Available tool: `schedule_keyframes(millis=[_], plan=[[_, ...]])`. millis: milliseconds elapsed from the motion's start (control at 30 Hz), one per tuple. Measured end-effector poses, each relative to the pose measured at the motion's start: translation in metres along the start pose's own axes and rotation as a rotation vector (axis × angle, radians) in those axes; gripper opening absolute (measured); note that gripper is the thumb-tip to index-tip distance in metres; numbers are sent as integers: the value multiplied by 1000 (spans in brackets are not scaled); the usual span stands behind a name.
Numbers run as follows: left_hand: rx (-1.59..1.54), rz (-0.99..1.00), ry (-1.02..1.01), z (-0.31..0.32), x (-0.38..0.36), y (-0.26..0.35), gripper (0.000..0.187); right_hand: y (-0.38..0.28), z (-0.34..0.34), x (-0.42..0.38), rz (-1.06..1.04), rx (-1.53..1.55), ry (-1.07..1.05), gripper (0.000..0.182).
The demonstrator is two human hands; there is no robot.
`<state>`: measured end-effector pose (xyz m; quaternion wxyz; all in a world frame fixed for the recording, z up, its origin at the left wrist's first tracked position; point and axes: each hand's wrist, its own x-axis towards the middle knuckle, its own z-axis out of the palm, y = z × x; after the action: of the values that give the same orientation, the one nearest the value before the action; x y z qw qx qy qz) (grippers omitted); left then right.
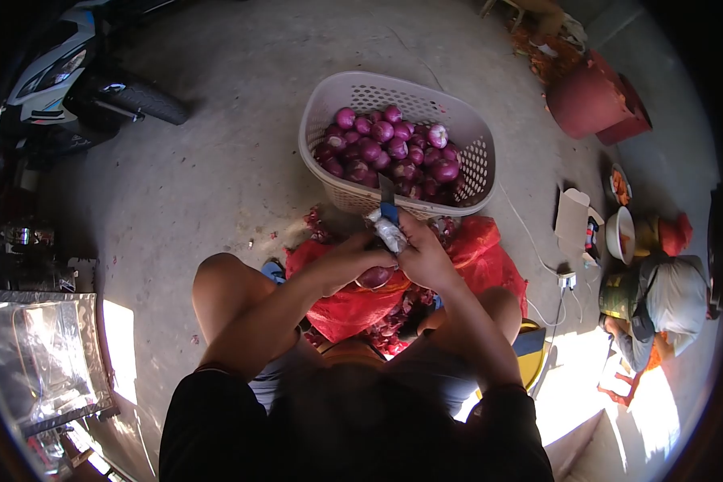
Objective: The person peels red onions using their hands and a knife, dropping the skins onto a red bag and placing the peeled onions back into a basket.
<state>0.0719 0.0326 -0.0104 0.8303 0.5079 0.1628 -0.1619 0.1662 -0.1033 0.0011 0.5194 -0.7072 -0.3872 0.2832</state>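
Between my two hands a knife points away from me, its dark blade [386,189] in front of the basket's near wall. It has a blue section below the blade and a handle wrapped in crinkled clear plastic [389,233]. My left hand [352,261] is closed at the handle's lower left side. My right hand [422,253] is closed along its right side. A red onion [375,277] shows just under my left fingers; whether they grip it too is hidden. Beneath my hands lies a red mesh sack [345,312] with onion skins [390,328].
Ahead stands a pale plastic basket [316,145] of peeled red onions [398,148]. A motorbike [72,88] is at the far left. Rightward are a power strip [566,280] with cables, a white bowl [613,235], red tubs [586,96] and a crouching person [671,301].
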Motion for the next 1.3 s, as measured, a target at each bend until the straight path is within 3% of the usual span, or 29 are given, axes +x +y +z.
schedule_keyframes(millis=[100, 133, 233, 333, 367, 400, 500, 633, 733, 767, 867, 1067, 1200, 1300], plan=[[-257, 2, -37, -7, -8, 5, 53, 16, 16, 3, -93, 416, 241, 34], [-295, 0, -155, -19, -10, 6, 51, 16, 13, 0, -144, 560, 286, 34], [-700, 150, -52, -23, -10, 9, 33, 20, 1, -4, -129, 582, 353, 31], [-871, 204, 0, -27, -9, 18, 24, 22, -5, -10, -112, 724, 153, 24], [-870, 215, 61, -26, -7, 19, 24, 9, 0, -13, 25, 718, 183, 16], [-866, 225, 119, -22, -5, 22, 24, -4, 1, -13, 96, 474, 172, 17], [-818, 317, 137, -4, -3, 36, 25, -9, 12, -6, -91, 77, 261, 28], [-860, 394, -36, -5, 2, 50, 24, -28, 3, 9, -38, 39, 339, 26], [-831, 439, -164, -8, 9, 64, 26, -31, -7, 18, 17, -54, 265, 28], [-836, 406, -68, -2, 7, 71, 26, -27, -10, 22, 40, -120, 233, 30], [-743, 451, -50, -2, 18, 68, 35, -33, -2, 33, -129, 107, 306, 31], [-709, 558, 133, -1, 19, 55, 25, -25, -1, 34, -53, -277, 299, 35], [-608, 692, 60, -11, 17, 51, 21, -29, 3, 37, -162, -491, 363, 45], [-532, 758, 156, -4, 10, 57, 20, -35, 3, 41, -214, -563, 429, 50]])
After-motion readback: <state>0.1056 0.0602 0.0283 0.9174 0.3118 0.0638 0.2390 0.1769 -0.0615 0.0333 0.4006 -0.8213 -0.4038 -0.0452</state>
